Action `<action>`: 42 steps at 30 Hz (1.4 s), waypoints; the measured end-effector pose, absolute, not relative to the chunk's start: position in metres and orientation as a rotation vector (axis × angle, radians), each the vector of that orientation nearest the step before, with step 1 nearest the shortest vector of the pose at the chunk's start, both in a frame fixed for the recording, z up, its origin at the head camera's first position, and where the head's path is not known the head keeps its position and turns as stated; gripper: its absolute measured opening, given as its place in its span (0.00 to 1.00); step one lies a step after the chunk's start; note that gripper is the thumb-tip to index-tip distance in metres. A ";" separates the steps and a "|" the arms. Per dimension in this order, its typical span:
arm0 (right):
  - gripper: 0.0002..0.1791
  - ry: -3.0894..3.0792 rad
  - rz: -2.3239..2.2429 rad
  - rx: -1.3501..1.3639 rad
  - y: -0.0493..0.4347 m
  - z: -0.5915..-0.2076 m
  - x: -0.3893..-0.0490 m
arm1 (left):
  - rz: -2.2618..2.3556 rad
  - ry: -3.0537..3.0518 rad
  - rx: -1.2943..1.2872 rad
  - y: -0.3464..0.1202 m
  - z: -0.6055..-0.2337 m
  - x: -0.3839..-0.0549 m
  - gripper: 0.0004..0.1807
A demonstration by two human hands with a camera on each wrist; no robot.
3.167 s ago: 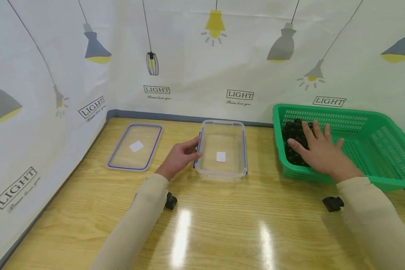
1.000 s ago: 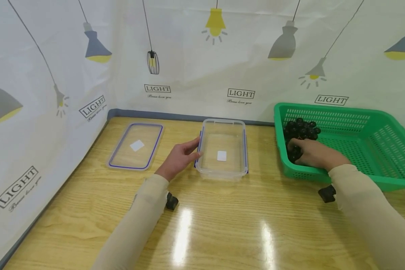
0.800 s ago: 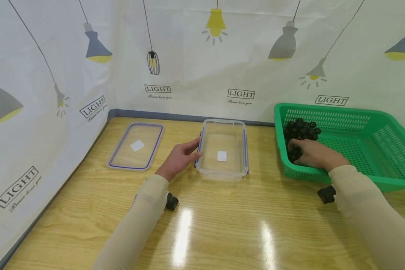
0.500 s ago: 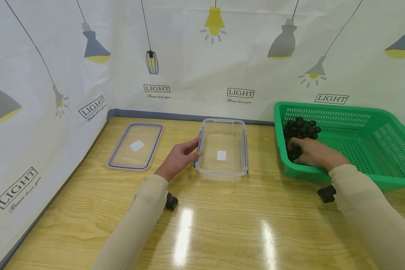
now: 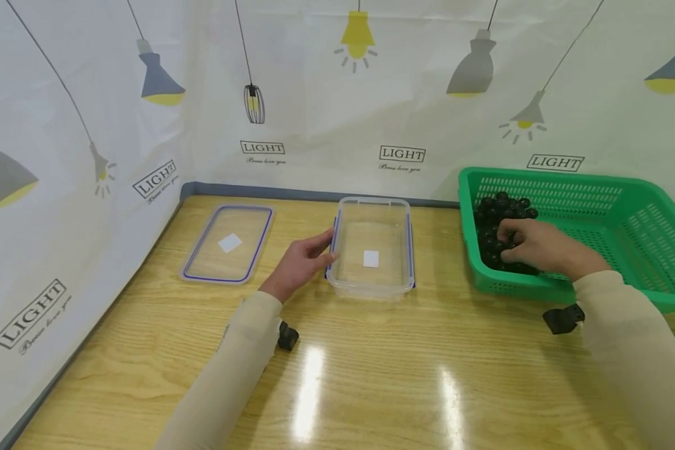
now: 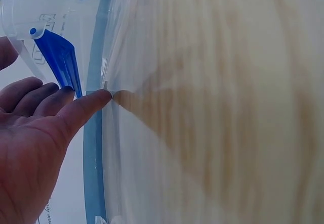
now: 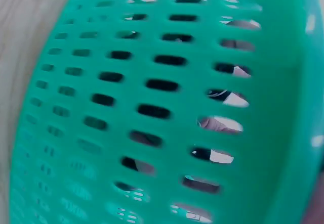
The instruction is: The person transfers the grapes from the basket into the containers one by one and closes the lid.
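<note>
In the head view, a clear plastic food container (image 5: 371, 284) with blue side clips stands at the middle of the table. My left hand (image 5: 300, 265) is at its left side, thumb and forefinger apart. In the left wrist view the fingers reach out nearly straight, one fingertip against the clear wall beside a blue clip (image 6: 61, 57). Dark grapes (image 5: 492, 215) fill the left end of a green basket (image 5: 517, 287). My right hand (image 5: 545, 247) is in the basket, thumb and forefinger curled on the grapes; its other fingertips are hidden. The right wrist view shows mostly the slotted basket wall (image 7: 197, 118).
The clear lid (image 5: 225, 256) with a blue seal and a white label lies flat left of the container. A patterned sheet (image 5: 315, 125) rises behind the table (image 5: 371, 375) and along its left side. The basket's raised rim surrounds my right hand.
My right hand came down from spread fingers over the basket to the grapes and gripped them. Since then it has shifted a little right and up, uncovering more grapes. My left hand stays put.
</note>
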State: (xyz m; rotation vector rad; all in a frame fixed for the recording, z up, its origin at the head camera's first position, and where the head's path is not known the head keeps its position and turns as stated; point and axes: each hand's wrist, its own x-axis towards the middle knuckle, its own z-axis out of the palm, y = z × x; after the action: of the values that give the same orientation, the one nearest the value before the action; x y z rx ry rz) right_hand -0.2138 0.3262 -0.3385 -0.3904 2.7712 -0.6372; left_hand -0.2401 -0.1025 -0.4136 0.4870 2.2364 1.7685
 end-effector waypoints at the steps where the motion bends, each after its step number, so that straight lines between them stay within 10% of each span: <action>1: 0.12 2.774 -0.647 -0.384 0.328 -0.335 -0.213 | 1.766 2.241 0.484 -0.102 -0.414 -0.240 0.32; 26: 0.14 3.002 -0.783 -0.387 0.274 -0.251 -0.218 | 1.752 2.242 0.472 -0.102 -0.414 -0.239 0.32; 42: 0.09 2.913 -0.838 -0.596 0.162 -0.285 -0.265 | 1.748 2.269 0.449 -0.103 -0.413 -0.239 0.32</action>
State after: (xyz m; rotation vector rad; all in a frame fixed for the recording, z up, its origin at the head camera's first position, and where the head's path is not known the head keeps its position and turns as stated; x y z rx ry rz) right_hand -0.2653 0.1623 -0.2847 -0.5963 2.9132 -0.8378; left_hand -0.2389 -0.1031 -0.4128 0.4491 2.2686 1.7478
